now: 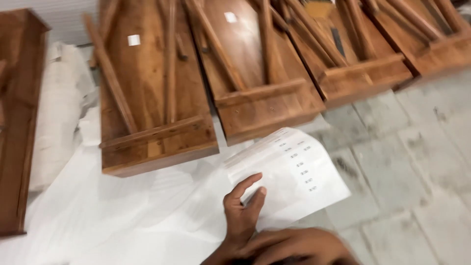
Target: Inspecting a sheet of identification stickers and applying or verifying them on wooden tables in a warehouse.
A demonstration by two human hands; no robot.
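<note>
the left hand [243, 211] held a white sheet [289, 172] of printed rows by its near edge, thumb and forefinger apart with the paper's edge between them, the other fingers out of sight. the right hand [294, 248] lay low in the frame, blurred; whether its fingers were curled or spread could not be told. the sheet hung just above the white wrapping [122, 211] spread on the floor, near the closest table [147, 98].

as a judgement, the work looked midway: four upturned wooden tables lay in a row, two bearing a small white label [134, 40], the others showing none that could be made out.

the floor [417, 162] was pale grey tile, scuffed and stained. another wooden piece [19, 122] stood at the left edge, beside a bundle of pale wrap [61, 108].
</note>
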